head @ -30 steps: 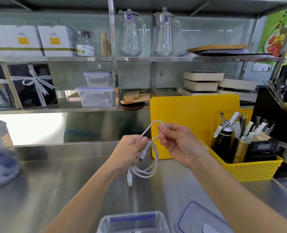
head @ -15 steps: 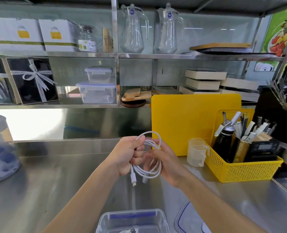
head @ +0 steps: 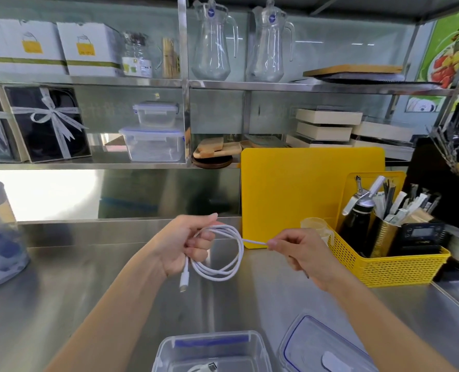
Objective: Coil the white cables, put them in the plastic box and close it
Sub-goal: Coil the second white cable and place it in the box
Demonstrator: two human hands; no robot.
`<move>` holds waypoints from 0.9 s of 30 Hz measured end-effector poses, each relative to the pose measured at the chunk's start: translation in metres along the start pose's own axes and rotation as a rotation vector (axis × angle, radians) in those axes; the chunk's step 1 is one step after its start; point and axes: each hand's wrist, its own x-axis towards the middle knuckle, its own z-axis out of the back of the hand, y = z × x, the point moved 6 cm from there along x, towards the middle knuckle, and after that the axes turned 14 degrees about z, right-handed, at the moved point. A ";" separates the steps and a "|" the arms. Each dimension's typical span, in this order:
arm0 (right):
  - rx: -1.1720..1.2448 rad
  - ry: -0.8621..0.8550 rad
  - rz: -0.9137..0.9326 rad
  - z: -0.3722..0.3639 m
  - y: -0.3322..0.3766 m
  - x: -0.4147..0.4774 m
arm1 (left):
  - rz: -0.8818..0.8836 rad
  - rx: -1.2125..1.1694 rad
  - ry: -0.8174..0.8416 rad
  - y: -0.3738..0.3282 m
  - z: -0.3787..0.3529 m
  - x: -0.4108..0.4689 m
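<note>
My left hand (head: 181, 244) grips a white cable (head: 224, 275) wound into a few round loops above the steel counter. One plug end hangs straight down below that hand. My right hand (head: 299, 249) pinches the cable's other end and holds it stretched out to the right of the coil. An open clear plastic box (head: 212, 347) sits at the bottom edge, with a white cable piece (head: 204, 367) partly visible inside. Its blue-edged lid (head: 322, 347) lies flat on the counter to the right of the box.
A yellow cutting board (head: 303, 189) leans against the back wall. A yellow basket (head: 384, 264) of tools and bottles stands at the right, a small clear cup (head: 314, 226) beside it. A large clear container (head: 0, 237) is at the left. Shelves above hold jugs and boxes.
My right hand has moved away from the coil to the right, drawing the cable's free end out. The left hand keeps its hold on the loops.
</note>
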 end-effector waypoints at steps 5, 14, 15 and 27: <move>0.025 0.160 0.005 -0.024 0.007 -0.004 | -0.113 0.121 -0.172 0.002 0.001 0.012; -0.206 0.200 0.171 -0.048 0.024 0.009 | -0.034 0.516 -0.087 0.003 -0.010 0.001; -0.301 0.297 0.171 -0.050 0.025 0.007 | 0.024 0.645 -0.100 0.005 -0.005 -0.001; -0.384 0.314 0.217 -0.046 0.026 0.008 | -0.006 0.783 0.055 0.028 0.012 0.022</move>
